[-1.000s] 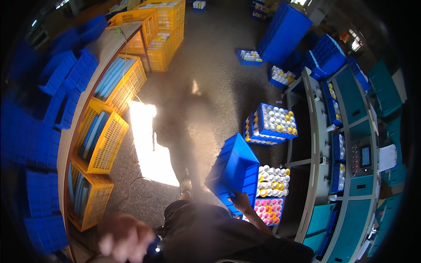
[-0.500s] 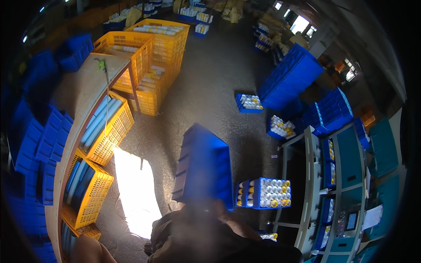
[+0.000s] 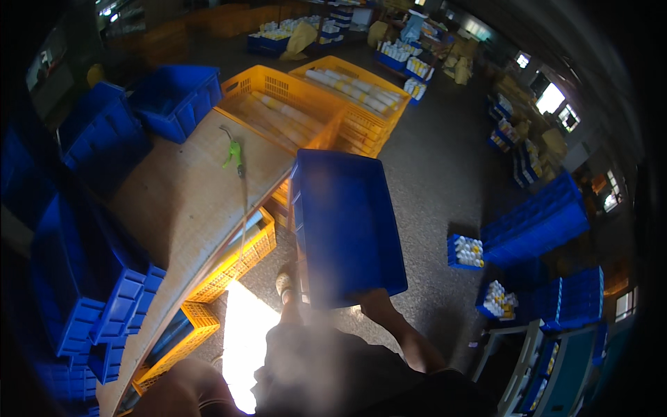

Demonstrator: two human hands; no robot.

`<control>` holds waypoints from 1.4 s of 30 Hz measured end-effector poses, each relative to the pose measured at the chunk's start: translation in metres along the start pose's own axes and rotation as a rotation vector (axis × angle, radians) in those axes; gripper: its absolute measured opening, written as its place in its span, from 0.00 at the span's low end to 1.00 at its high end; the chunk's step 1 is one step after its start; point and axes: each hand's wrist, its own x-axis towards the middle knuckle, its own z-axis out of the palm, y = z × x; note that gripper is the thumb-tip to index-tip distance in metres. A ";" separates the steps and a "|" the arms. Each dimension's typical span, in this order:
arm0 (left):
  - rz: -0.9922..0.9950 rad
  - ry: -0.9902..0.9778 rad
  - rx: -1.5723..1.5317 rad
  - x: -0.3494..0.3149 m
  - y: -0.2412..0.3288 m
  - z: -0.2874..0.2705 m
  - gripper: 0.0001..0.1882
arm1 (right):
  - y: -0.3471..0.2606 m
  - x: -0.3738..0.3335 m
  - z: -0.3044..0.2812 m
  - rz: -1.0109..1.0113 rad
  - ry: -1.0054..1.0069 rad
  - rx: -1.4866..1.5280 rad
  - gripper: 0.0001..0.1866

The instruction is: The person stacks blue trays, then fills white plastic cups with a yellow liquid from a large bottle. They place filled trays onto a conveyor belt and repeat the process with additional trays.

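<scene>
Blue bin (image 3: 351, 226): was held just right of the counter (image 3: 198, 174) in the right hand (image 3: 377, 306), fingers curled around its near rim, one-handed probably for lightness; could not tell left hand (image 3: 184, 389) grip.

To your left, the tan tabletop (image 3: 184, 191) carries a green air gun (image 3: 235, 154); the grey floor (image 3: 427, 181) bears stacked yellow crates (image 3: 372, 133) and filled blue bins (image 3: 453, 251).

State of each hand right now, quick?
Left hand: dim at the lower left edge; open or closed cannot be told.
Right hand: closed, holding the blue bin by its near edge.
</scene>
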 end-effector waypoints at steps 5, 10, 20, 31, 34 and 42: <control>-0.677 -0.819 0.659 -0.267 -0.166 0.046 0.13 | 0.045 0.159 0.007 -0.030 -0.141 -0.088 0.21; -0.928 -1.441 0.987 -0.490 -0.217 0.050 0.21 | 0.066 0.271 0.005 -0.058 -0.333 0.042 0.21; -1.076 -0.909 1.264 -0.423 -0.196 -0.058 0.16 | 0.074 0.418 0.032 -0.548 -0.788 0.099 0.15; -1.128 -0.623 1.670 -0.388 -0.248 -0.018 0.20 | -0.024 0.653 0.037 -0.986 -0.686 0.882 0.19; -1.324 -0.827 1.482 -0.397 -0.252 0.032 0.22 | -0.059 0.776 0.057 -0.755 -0.229 0.717 0.26; -1.369 -0.726 1.782 -0.406 -0.236 -0.031 0.30 | -0.069 0.954 0.085 -0.912 -0.275 -0.102 0.21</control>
